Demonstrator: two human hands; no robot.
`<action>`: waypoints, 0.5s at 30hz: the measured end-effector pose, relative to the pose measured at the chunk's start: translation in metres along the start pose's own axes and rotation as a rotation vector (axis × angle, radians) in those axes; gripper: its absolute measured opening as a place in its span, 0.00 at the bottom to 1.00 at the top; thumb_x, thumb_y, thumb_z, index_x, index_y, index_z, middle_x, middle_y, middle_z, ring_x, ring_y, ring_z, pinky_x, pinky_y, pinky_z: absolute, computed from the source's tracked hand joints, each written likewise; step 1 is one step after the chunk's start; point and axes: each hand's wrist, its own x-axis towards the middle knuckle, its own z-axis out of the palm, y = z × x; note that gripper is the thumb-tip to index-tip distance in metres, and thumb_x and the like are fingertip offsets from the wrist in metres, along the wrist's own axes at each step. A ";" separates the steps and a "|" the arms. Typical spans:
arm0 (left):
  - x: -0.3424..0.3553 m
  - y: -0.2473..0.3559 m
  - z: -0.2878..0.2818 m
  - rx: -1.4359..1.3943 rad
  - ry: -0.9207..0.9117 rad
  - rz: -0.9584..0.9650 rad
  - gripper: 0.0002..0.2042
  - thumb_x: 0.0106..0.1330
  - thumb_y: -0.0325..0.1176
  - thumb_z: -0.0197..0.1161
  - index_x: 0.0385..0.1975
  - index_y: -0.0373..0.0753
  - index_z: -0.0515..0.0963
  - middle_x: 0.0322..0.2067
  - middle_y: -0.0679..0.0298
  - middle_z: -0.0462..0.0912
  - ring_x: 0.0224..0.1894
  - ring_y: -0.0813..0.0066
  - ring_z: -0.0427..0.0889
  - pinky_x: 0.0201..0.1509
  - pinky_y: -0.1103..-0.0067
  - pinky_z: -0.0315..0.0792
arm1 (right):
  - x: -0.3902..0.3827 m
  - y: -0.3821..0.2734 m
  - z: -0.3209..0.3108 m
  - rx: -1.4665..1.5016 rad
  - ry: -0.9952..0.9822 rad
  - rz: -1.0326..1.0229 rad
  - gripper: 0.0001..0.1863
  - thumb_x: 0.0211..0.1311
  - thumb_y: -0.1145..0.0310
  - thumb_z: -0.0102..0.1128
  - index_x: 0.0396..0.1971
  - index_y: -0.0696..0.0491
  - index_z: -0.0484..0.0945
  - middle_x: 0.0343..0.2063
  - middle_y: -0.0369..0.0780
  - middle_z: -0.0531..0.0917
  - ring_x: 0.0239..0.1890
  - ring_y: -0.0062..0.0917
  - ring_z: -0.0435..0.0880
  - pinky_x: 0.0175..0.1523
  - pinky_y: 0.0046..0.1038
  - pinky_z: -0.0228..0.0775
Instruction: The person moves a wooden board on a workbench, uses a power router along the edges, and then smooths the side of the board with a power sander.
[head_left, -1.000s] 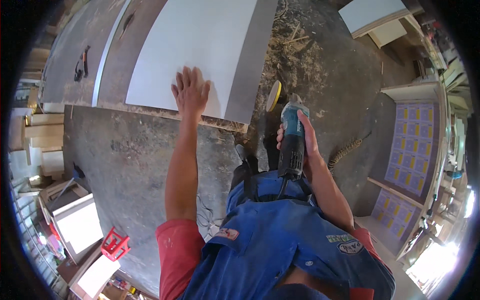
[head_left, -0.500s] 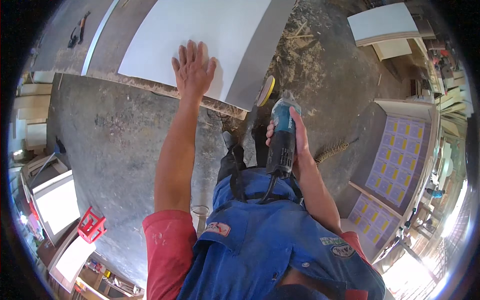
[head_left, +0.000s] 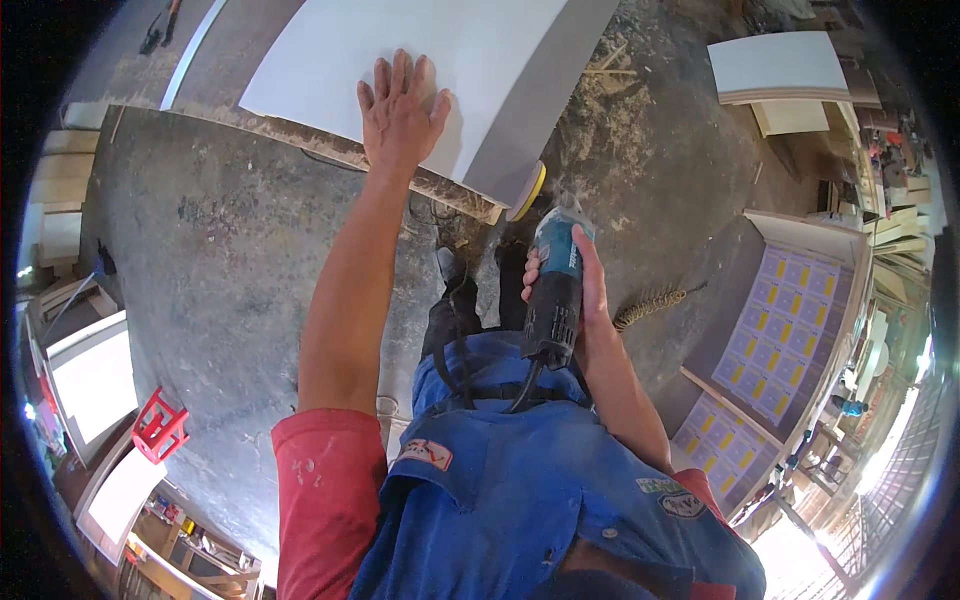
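My left hand (head_left: 400, 118) lies flat on the white top of a large panel or box (head_left: 480, 60), its fingers spread. The panel's grey side face (head_left: 530, 110) shows at its right. In my right hand (head_left: 590, 270) is a teal-and-black angle grinder (head_left: 556, 310), gripped around its body. A disc with a yellow rim (head_left: 530, 192) is at the grinder's head end, right by the panel's near right corner. Whether it touches the panel I cannot tell. The grinder's black cord (head_left: 528, 385) runs back toward my waist.
Beneath the panel is a work table with a dusty wooden edge (head_left: 455, 196). Sawdust and wood scraps (head_left: 608, 95) litter the floor beyond. A coiled yellowish hose (head_left: 650, 308) lies at right, near an open cabinet piece (head_left: 730, 250) with patterned sheets. A red stool (head_left: 160, 425) stands left.
The grinder and disc have shifted slightly left in view, and the disc now appears against the panel's corner. My left hand appears slightly higher in the picture, still flat on the panel.
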 end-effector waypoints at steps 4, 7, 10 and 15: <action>0.000 0.000 0.000 -0.006 0.007 -0.002 0.33 0.75 0.62 0.43 0.76 0.55 0.59 0.78 0.62 0.55 0.80 0.54 0.50 0.80 0.52 0.44 | 0.005 0.002 -0.006 -0.067 -0.030 -0.005 0.36 0.65 0.33 0.55 0.36 0.59 0.78 0.25 0.46 0.84 0.24 0.37 0.85 0.32 0.39 0.84; -0.001 0.001 -0.001 0.011 -0.014 -0.008 0.33 0.75 0.62 0.42 0.76 0.55 0.60 0.78 0.62 0.55 0.80 0.55 0.50 0.80 0.52 0.44 | 0.003 -0.005 0.000 -0.014 0.000 0.015 0.36 0.64 0.33 0.55 0.36 0.59 0.78 0.25 0.46 0.84 0.24 0.37 0.85 0.32 0.39 0.84; -0.001 0.002 -0.004 0.028 -0.043 -0.006 0.33 0.76 0.61 0.44 0.76 0.54 0.59 0.78 0.62 0.54 0.80 0.55 0.49 0.80 0.51 0.44 | 0.001 -0.018 0.012 -0.020 0.005 -0.018 0.36 0.64 0.33 0.56 0.36 0.58 0.77 0.24 0.46 0.84 0.24 0.37 0.86 0.32 0.39 0.84; 0.001 0.003 -0.008 0.003 -0.040 0.004 0.32 0.76 0.59 0.45 0.76 0.52 0.59 0.78 0.62 0.53 0.80 0.55 0.49 0.80 0.50 0.45 | 0.016 -0.045 0.013 -0.035 -0.036 -0.070 0.35 0.65 0.34 0.57 0.36 0.59 0.77 0.25 0.46 0.84 0.24 0.36 0.86 0.32 0.39 0.85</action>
